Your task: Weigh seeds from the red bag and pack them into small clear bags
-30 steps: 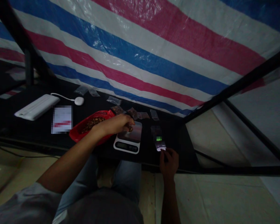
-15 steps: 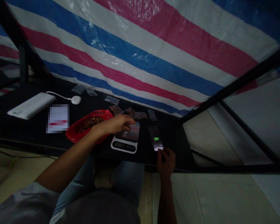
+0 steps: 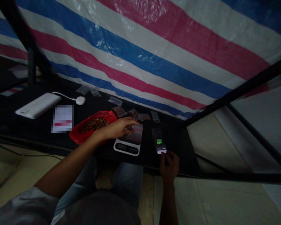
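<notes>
My left hand (image 3: 123,127) is over the metal plate of a white digital kitchen scale (image 3: 127,149), palm down. Its fingers are curled around small brown pieces (image 3: 130,128), seen only in part. Under and behind that wrist sits a red plastic bag (image 3: 81,137), open at the top, with many brown pieces (image 3: 97,124) in it. My right hand (image 3: 170,164) is at the table's front edge, its fingers loosely bent and apart. A fingertip touches the lit lower end of a smartphone (image 3: 158,136) lying flat to the right of the scale.
Small clear bags with brown contents (image 3: 119,111) lie behind the scale; other clear bags (image 3: 115,101) lie near the striped sheet (image 3: 140,62). At left are a white power bank-like block (image 3: 38,105), a white round cabled piece (image 3: 80,100) and a blurred-out card (image 3: 62,118). Black frame bars flank the table.
My left hand's fingers have shifted slightly over the scale, showing brown pieces between them. My right hand stays at the smartphone. The whole view has shifted a little.
</notes>
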Available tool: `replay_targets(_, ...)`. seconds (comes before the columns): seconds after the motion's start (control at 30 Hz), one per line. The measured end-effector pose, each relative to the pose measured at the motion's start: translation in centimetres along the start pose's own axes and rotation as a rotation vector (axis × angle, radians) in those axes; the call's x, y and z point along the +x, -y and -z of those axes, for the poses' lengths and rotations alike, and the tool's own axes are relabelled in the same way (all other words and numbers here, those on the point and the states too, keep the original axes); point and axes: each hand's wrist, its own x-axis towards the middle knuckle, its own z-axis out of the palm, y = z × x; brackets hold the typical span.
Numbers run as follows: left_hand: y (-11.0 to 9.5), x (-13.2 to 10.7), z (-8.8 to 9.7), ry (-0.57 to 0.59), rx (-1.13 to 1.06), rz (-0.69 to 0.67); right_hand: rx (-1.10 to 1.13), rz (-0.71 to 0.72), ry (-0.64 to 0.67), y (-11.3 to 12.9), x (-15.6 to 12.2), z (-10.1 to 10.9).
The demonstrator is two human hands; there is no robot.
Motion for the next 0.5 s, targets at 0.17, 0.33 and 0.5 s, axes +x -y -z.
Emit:
replay_targets(0.17,0.4,0.0,1.6,-0.13,0.009,-0.049,-0.01,0.012,0.007,-0.3,-0.1,-0.1)
replay_targets(0.33,2.7,2.0,4.3,-0.117,0.231,0.058,-0.028,0.043,0.011,-0.5,-0.2,-0.2)
replay_targets(0.5,5.5,6.3,4.4,0.263,0.515,0.141,-0.011,0.058,-0.005,-0.4,0.0,-0.1)
